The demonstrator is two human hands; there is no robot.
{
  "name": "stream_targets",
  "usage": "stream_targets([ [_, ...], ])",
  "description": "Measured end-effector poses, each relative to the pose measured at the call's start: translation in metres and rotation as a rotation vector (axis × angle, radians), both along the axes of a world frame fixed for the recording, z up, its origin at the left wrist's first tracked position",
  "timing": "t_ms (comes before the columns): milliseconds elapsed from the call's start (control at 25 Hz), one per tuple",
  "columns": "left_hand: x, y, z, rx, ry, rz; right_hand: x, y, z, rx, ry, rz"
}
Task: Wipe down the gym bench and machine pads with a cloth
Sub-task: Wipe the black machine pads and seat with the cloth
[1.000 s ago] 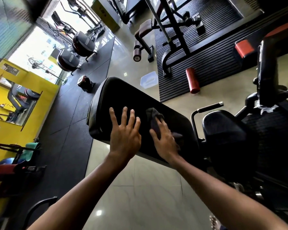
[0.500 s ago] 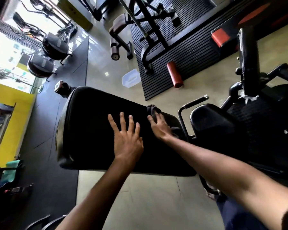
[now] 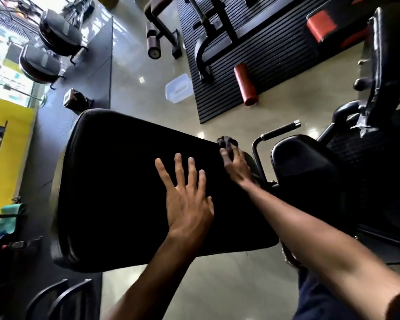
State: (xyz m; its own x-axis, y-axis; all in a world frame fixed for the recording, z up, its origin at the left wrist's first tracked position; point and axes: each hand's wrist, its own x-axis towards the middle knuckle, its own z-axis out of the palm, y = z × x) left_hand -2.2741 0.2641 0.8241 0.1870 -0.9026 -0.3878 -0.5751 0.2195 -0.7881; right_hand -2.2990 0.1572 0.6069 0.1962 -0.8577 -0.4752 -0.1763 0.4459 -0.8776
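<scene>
- We see a long black bench pad (image 3: 125,181) lying across the middle of the view, its wide rounded end to the left and its narrower end to the right
- Our left hand (image 3: 187,204) lies flat on the pad near its near edge, palm down, with the fingers spread wide and holding nothing
- Our right hand (image 3: 237,167) reaches to the far edge of the pad, close to its right corner; the fingers lie fairly straight on top of the cloth (image 3: 226,142) and press it against the pad
- The cloth is dark and bunched, and it sticks out past the fingertips at that far right corner
- Just beyond the right end of the pad stands a black seat pad (image 3: 303,167), with a curved metal handle (image 3: 280,129) between the two
- On the floor beyond the far edge lie a clear plastic lid (image 3: 179,88) and a red foam roller (image 3: 245,86)
</scene>
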Motion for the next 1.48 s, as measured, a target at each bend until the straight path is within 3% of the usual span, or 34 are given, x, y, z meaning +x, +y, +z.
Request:
stream_targets([
  [120, 0.000, -0.002, -0.002, 0.002, -0.012, 0.002, -0.005, 0.038, 0.023, -0.266, -0.162, 0.038],
  [200, -0.001, -0.001, -0.003, 0.012, -0.028, -0.012, -0.018, 0.075, 0.011, -0.335, -0.178, 0.045],
  [400, -0.001, 0.000, -0.004, 0.021, -0.050, -0.010, -0.014, 0.024, -0.037, -0.002, 0.053, -0.008],
  [480, -0.001, -0.001, -0.005, 0.017, -0.052, -0.009, -0.005, -0.004, -0.015, -0.024, 0.002, 0.013],
  [600, -0.002, -0.001, -0.004, 0.007, -0.044, -0.010, 0.005, -0.025, 0.028, -0.241, -0.170, 0.069],
  [680, -0.001, -0.001, -0.003, 0.009, -0.027, -0.014, 0.009, -0.040, 0.036, -0.266, -0.148, 0.120],
  [840, -0.001, -0.002, -0.003, 0.015, 0.001, -0.016, 0.001, -0.071, 0.009, -0.076, 0.050, 0.274],
  [1000, 0.001, 0.000, -0.003, 0.006, -0.005, -0.038, 0.001, -0.084, -0.006, 0.075, 0.106, 0.301],
  [1120, 0.000, -0.001, -0.004, -0.004, 0.004, -0.041, 0.013, -0.067, 0.013, -0.036, -0.017, 0.176],
  [1240, 0.001, -0.001, -0.005, 0.004, -0.006, -0.047, 0.019, -0.042, -0.009, -0.085, -0.063, -0.041],
  [1360, 0.001, 0.001, -0.005, 0.003, 0.002, -0.062, 0.011, -0.034, -0.056, 0.087, 0.008, -0.112],
  [1480, 0.001, 0.003, -0.006, 0.007, 0.012, -0.070, 0.008, -0.030, -0.051, 0.181, 0.043, -0.086],
])
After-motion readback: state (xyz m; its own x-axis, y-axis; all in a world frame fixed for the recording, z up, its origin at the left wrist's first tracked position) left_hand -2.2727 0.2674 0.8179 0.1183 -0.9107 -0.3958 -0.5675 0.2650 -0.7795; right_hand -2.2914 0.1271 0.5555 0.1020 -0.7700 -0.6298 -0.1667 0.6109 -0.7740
